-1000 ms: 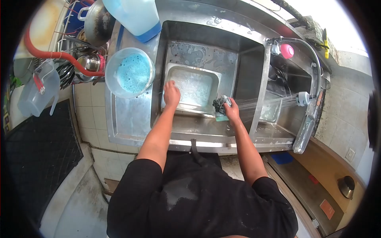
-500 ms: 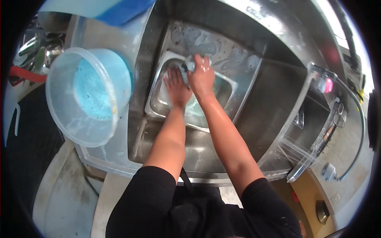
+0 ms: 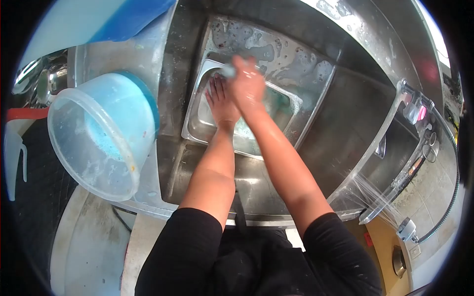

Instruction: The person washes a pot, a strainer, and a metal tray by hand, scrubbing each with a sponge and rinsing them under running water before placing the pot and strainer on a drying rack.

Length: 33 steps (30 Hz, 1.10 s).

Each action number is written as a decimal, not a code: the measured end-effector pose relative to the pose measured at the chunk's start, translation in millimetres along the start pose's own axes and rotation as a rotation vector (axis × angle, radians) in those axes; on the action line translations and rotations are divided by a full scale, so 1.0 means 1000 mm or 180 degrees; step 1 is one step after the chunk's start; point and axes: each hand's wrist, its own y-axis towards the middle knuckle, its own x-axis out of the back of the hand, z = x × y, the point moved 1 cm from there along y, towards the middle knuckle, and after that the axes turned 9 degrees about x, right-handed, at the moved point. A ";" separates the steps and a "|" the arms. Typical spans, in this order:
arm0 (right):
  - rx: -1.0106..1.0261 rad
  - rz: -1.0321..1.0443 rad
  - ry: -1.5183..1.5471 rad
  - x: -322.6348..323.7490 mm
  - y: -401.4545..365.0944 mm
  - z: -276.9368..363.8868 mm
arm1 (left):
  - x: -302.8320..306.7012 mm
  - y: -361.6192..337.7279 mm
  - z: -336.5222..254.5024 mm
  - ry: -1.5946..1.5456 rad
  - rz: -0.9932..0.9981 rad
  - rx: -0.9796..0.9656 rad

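A rectangular steel pan [image 3: 295, 102] lies slightly turned in the sink [image 3: 345, 123], with soapy, greenish water inside. My left hand [image 3: 220, 102] rests in its left half with fingers stretched out flat. Just right of it, above the pan's far side, my right hand [image 3: 248, 86] is closed around a greyish scrubbing pad [image 3: 227, 71]. Motion blurs that hand, and only part of the pad shows beside the fingers. Suds and wet patches cover the sink floor [image 3: 276, 54] beyond the pan.
A translucent bucket [image 3: 131, 106] of bluish soapy water leans at the left. A shower head [image 3: 407, 229] sprays on the right, its hose [image 3: 453, 192] curving behind. A blue and white object [image 3: 113, 24] hangs at the upper left. Scissors [image 3: 430, 147] lie right of the sink.
My right hand with the pad has shifted slightly and is now more blurred. My left hand stays flat in the pan. The view has shifted a little.
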 end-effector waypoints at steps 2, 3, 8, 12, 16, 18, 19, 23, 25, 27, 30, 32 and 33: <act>-0.0020 0.0064 0.0101 0.007 0.003 0.011 | -0.004 0.001 0.000 -0.0055 0.0060 -0.0017; -0.0029 0.0130 0.0200 0.008 0.002 0.012 | 0.000 0.001 -0.001 -0.0086 -0.0008 -0.0033; -0.0555 -0.0802 0.0225 0.051 -0.071 -0.107 | 0.015 -0.003 -0.007 -0.0202 -0.0018 0.0224; -0.0496 -0.0567 -0.0083 0.045 -0.124 -0.118 | 0.015 -0.008 -0.005 -0.0070 -0.0038 0.0214; -0.0622 0.0243 -0.0213 0.029 -0.154 -0.082 | 0.016 -0.004 -0.008 -0.0124 -0.0170 0.0204; -0.0407 0.1254 -0.0802 0.011 -0.147 -0.078 | 0.014 -0.002 -0.010 -0.0235 -0.0308 0.0249; -0.0410 0.1271 -0.0799 0.001 -0.138 -0.079 | 0.015 -0.001 -0.010 -0.0338 -0.0451 0.0292; 0.0475 0.1627 -0.1902 -0.033 -0.119 -0.084 | 0.016 -0.002 -0.010 -0.0484 -0.0653 0.0294; 0.0573 0.2211 -0.2061 -0.046 -0.129 -0.080 | 0.016 -0.001 -0.009 -0.0672 -0.0689 0.0307; 0.0397 0.2118 -0.2183 -0.056 -0.162 -0.072 | 0.016 -0.002 -0.008 -0.0662 -0.0683 0.0297; 0.0347 0.2470 -0.1772 -0.008 -0.159 -0.065 | 0.017 -0.001 -0.007 -0.0476 -0.0573 0.0300; 0.0227 0.2733 -0.1687 0.016 -0.154 -0.072 | 0.019 0.000 -0.007 -0.0463 -0.0581 0.0282; 0.0222 0.2741 -0.1715 0.014 -0.156 -0.075 | 0.019 -0.002 -0.007 -0.0419 -0.0581 0.0291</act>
